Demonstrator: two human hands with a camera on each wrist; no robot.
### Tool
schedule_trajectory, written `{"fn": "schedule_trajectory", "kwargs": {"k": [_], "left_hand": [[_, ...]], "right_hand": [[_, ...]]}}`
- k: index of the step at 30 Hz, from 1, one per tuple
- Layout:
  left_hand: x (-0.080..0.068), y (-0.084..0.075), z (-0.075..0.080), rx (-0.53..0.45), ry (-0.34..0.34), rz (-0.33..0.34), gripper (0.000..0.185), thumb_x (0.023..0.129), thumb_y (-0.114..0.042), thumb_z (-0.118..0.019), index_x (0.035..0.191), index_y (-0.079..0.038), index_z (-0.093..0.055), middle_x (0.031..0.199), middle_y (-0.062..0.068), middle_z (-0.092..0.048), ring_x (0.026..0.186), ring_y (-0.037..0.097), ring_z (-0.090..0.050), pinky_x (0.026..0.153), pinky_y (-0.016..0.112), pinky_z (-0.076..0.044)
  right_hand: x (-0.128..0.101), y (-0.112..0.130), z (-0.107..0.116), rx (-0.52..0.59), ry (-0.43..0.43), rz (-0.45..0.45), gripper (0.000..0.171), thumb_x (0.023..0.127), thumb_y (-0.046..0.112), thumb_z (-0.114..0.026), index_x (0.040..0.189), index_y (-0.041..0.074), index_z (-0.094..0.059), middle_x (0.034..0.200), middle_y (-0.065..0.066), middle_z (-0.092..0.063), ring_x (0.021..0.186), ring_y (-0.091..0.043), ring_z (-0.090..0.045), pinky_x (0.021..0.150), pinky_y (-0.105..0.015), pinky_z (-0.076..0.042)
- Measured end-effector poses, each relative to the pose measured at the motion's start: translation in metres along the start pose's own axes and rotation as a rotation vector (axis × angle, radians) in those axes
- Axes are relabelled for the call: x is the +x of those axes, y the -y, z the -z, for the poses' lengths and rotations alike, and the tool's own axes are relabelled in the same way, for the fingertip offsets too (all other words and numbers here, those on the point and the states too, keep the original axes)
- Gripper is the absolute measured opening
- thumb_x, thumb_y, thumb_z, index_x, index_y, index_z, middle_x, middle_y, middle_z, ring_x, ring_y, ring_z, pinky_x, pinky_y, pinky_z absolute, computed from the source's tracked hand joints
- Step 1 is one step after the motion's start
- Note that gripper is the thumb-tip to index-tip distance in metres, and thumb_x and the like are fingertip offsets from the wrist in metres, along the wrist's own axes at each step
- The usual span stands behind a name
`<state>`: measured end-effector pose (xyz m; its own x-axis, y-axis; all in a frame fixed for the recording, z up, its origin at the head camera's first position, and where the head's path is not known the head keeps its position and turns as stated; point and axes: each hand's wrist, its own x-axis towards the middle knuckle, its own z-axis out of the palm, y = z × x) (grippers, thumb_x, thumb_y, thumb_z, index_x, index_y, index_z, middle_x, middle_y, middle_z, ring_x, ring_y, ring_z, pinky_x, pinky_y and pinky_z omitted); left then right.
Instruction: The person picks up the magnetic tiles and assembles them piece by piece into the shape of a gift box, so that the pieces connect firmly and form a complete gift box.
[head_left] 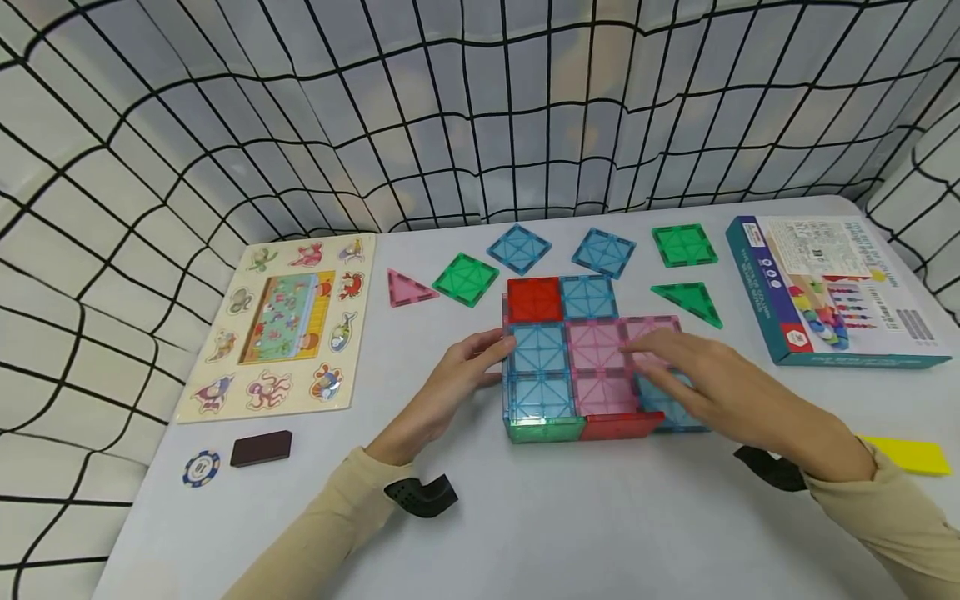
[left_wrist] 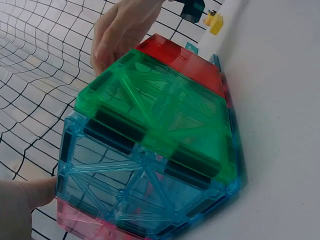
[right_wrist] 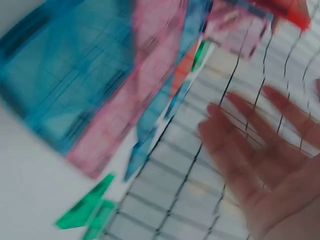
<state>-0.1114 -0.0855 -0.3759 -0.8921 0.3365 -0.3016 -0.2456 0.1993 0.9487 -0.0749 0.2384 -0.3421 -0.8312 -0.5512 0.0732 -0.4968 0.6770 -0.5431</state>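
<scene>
We saw our left hand (head_left: 450,379) resting flat-fingered against the left wall of the magnetic-tile box (head_left: 577,367) on the bench (head_left: 525,517), while our right hand (head_left: 712,392), its grip spread and holding nothing, hovered just above the box's right top tiles.
</scene>
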Motion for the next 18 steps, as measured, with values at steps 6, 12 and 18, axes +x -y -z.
{"fn": "schedule_trajectory", "kwargs": {"k": [6, 12, 18], "left_hand": [[-0.002, 0.000, -0.004, 0.047, -0.025, -0.030, 0.064, 0.109, -0.033, -0.053, 0.160, 0.002, -0.034, 0.156, 0.020, -0.046, 0.139, 0.035, -0.049, 0.116, 0.054, -0.042], [-0.002, 0.000, -0.005, 0.043, -0.015, -0.050, 0.062, 0.110, -0.030, -0.051, 0.160, 0.002, -0.033, 0.157, 0.020, -0.044, 0.140, 0.036, -0.049, 0.116, 0.053, -0.043], [-0.002, 0.001, -0.001, 0.054, -0.011, -0.046, 0.062, 0.110, -0.032, -0.051, 0.160, 0.000, -0.033, 0.157, 0.019, -0.044, 0.140, 0.035, -0.048, 0.115, 0.053, -0.043]], "right_hand": [[-0.010, -0.040, 0.005, 0.176, 0.003, -0.288, 0.043, 0.111, 0.019, -0.052, 0.149, -0.002, -0.050, 0.151, -0.030, -0.048, 0.130, -0.054, -0.053, 0.094, -0.063, -0.055], [-0.019, -0.053, -0.008, 0.346, 0.040, -0.380, 0.053, 0.111, 0.017, -0.050, 0.157, -0.005, -0.036, 0.159, -0.034, -0.034, 0.139, -0.060, -0.040, 0.100, -0.066, -0.049], [-0.017, -0.050, -0.010, 0.421, 0.006, -0.376, 0.053, 0.111, 0.013, -0.051, 0.158, -0.005, -0.034, 0.158, -0.032, -0.035, 0.143, -0.054, -0.037, 0.107, -0.066, -0.043]]}}
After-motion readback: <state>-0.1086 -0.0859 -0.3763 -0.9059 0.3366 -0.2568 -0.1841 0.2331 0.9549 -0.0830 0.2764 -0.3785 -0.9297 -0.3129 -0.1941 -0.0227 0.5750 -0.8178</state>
